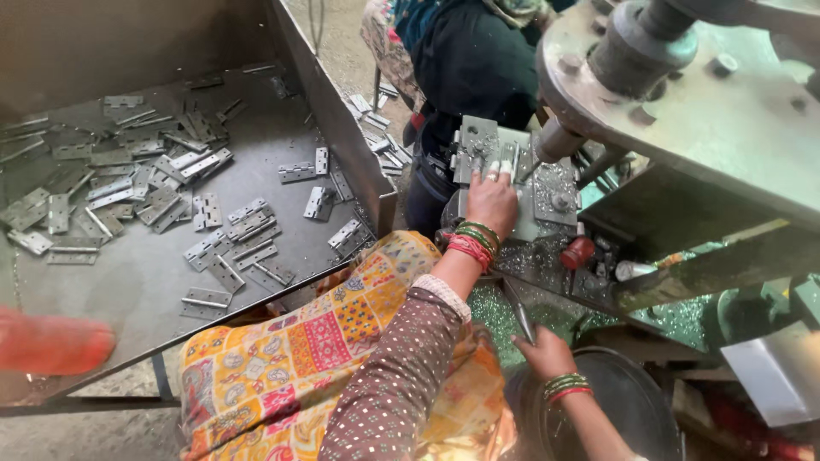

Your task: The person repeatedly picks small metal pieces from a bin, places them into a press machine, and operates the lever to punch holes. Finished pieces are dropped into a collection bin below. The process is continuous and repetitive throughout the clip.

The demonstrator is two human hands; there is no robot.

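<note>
A flat grey metal hinge lay opened on the steel jig of the drilling machine, at about one o'clock from the picture's middle, its upper edge free and its lower part covered by fingertips. A thin grey metal lever stood slanted at about five o'clock, its lower end gripped.

One camera is sitting on the person's head and looking steeply down and forward over their own arms. It is facing a drilling machine on the right and a metal tray of hinges on the left, both filling much of the frame, so it is hanging close above them. The left hand and right hand are showing low and central. No second view is sharing the scene.
</note>
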